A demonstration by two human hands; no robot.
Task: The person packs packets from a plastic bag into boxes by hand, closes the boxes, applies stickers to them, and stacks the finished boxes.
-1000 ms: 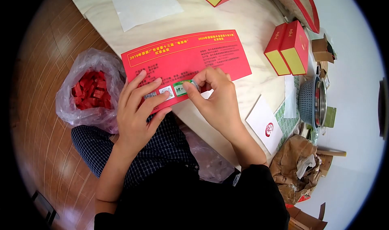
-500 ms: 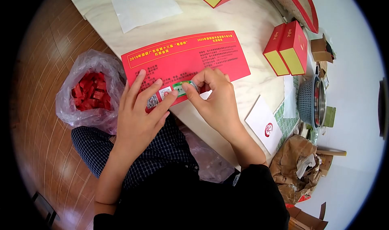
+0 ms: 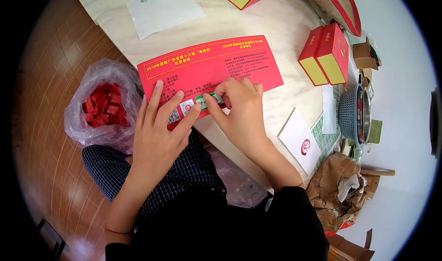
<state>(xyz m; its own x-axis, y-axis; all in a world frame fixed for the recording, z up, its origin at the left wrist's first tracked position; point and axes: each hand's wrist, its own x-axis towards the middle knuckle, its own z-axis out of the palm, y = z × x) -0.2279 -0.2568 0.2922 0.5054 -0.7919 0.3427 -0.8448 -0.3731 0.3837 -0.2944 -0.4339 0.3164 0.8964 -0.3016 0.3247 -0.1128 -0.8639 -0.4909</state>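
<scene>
A red printed tea box [image 3: 248,72] with yellow and black lettering lies at the table's near edge. My left hand [image 3: 161,127] rests on its lower left part with fingers spread, beside a QR code and a small white seal mark. A green-and-white sticker [image 3: 201,102] sits along the box's lower edge. My left index fingertip touches or nearly touches its left end. Over its right part, my right hand [image 3: 241,109] is closed, thumb and curled fingers at the sticker, partly hiding it.
Behind is a white backing sheet [image 3: 163,13] with a row of green stickers. Red-and-yellow boxes [image 3: 324,54], a white card [image 3: 301,141] and a grey basket [image 3: 348,113] stand or lie right. A plastic bag [image 3: 78,109] of red packets is at left.
My right fingers have shifted slightly over the sticker, and its right part now lies flatter against the red box. My left hand has hardly moved.
</scene>
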